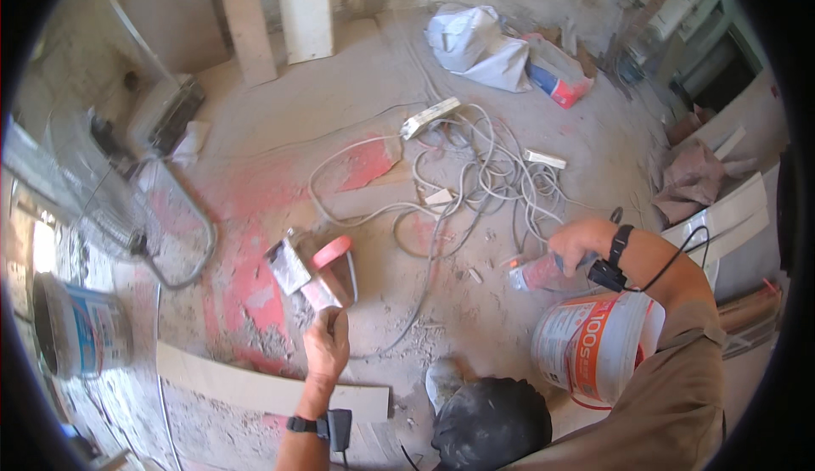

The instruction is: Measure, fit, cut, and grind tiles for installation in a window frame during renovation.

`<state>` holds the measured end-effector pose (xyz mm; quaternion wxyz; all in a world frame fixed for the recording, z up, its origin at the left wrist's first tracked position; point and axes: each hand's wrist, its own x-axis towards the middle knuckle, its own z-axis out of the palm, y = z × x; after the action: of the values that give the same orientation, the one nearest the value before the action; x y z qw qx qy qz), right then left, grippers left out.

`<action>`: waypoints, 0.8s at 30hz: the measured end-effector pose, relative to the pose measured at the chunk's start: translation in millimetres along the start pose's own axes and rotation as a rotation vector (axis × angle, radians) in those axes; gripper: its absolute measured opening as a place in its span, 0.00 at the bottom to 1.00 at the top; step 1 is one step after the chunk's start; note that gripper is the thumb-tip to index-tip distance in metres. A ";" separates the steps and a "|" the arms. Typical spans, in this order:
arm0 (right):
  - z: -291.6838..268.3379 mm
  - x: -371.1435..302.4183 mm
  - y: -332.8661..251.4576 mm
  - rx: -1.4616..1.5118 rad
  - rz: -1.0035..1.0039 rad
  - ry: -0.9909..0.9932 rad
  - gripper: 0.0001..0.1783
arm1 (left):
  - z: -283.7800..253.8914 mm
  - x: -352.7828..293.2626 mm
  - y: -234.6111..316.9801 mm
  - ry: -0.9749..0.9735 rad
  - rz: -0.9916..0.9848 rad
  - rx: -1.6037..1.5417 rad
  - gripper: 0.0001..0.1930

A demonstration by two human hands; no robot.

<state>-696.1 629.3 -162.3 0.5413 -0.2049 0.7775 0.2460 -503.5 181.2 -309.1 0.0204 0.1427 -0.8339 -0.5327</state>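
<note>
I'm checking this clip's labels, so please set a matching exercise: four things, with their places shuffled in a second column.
Things
1. Left hand
2. Right hand
3. Orange-labelled bucket
4. White sack

Places
A. beside a red-and-blue bag
B. at a reddish object
C. at a pink-and-silver object
D. at the picture's lower right

Pairs: 1-C, 2-B, 3-D, 4-A.

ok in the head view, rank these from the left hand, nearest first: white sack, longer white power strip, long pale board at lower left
From the left hand:
1. Long pale board, just below and left
2. Longer white power strip, mid-floor, beside cables
3. White sack, farthest, upper right
</note>
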 end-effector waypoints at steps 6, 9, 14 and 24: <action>-15.4 -42.8 -88.4 0.430 -0.467 0.198 0.34 | -115.4 11.5 50.1 -0.602 -0.200 -0.026 0.19; -45.8 -39.8 -161.8 0.624 -0.653 0.508 0.39 | -160.0 -11.1 53.8 -0.761 -0.312 -0.092 0.22; -102.8 -29.9 -302.9 1.150 -1.176 0.353 0.40 | -167.5 -79.5 40.4 -0.664 -0.241 -0.735 0.41; -85.1 -29.9 -468.1 1.638 -1.241 -0.168 0.32 | -183.2 -82.9 -18.7 -0.394 -0.092 -1.400 0.42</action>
<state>-475.3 207.3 -184.4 0.5992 -0.1209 0.4236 -0.6685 -385.9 33.7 -237.0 -0.0661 0.0324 -0.2790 -0.9575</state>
